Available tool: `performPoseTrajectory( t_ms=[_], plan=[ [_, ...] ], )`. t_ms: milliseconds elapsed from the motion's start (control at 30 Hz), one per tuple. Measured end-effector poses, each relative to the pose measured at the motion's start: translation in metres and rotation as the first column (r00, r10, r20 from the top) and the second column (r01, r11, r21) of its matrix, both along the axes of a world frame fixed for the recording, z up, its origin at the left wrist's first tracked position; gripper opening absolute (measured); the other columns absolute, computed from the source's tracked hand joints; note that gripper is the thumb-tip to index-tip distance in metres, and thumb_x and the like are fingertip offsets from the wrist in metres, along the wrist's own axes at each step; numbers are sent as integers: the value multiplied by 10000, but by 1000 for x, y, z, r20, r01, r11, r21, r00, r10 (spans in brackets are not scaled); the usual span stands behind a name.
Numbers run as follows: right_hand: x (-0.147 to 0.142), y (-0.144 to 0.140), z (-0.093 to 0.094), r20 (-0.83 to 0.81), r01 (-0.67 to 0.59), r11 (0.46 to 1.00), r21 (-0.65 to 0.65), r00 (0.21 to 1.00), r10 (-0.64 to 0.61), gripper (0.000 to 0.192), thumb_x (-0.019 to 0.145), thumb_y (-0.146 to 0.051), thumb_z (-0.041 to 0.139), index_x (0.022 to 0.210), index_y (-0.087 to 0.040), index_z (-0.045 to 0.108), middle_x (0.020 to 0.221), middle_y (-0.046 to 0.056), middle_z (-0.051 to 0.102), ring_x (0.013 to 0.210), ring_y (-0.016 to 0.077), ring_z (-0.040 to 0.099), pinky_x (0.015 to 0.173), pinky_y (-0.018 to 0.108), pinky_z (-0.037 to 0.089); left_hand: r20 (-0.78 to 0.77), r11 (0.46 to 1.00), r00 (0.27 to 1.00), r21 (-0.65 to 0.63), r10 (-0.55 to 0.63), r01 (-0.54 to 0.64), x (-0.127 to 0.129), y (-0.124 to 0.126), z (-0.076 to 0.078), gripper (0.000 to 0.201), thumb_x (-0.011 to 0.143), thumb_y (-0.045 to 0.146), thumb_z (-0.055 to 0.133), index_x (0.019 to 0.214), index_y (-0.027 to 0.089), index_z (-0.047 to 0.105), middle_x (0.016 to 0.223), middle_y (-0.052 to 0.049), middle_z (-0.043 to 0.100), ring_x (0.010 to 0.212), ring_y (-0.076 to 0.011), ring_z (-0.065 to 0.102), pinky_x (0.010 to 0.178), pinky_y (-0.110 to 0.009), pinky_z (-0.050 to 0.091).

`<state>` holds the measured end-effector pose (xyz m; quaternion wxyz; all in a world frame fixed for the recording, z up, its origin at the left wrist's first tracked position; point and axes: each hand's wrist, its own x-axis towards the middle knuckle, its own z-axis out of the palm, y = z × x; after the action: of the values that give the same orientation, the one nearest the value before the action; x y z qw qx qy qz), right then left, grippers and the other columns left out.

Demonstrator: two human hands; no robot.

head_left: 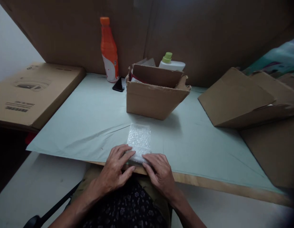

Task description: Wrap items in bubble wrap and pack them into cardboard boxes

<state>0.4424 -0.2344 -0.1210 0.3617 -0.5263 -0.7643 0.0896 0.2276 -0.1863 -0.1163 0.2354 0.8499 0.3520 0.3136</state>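
A clear sheet of bubble wrap (139, 137) lies at the front edge of the table, its near end folded or rolled into a thicker part. My left hand (117, 166) holds the left side of that near end, fingers bent over the top and thumb at the table edge. On the opposite side, my right hand (160, 171) grips the near right corner between fingers and thumb. Whether anything lies inside the wrap, I cannot tell.
Behind the wrap stands an open cardboard box (149, 99). An orange bottle (109, 52), a black phone (118, 85) and a white bottle with a green cap (172, 65) are farther back. Cardboard boxes flank the table, a flat one (39, 91) left and an open one (237, 98) right.
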Motion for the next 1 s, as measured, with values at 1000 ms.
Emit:
performPoseTrajectory(
  t_ms=[1000],
  plan=[
    [5,12,12,-393,47,892,-450,886,-245,602,787,-438,741,1322,-185,627,1341,133,646,1152,287,646,948,382,538,466,422,695,-871,547,252,32,-2,4,902,824,428,752,1552,174,283,1152,-97,695,1024,-198,648,939,-314,493]
  ],
)
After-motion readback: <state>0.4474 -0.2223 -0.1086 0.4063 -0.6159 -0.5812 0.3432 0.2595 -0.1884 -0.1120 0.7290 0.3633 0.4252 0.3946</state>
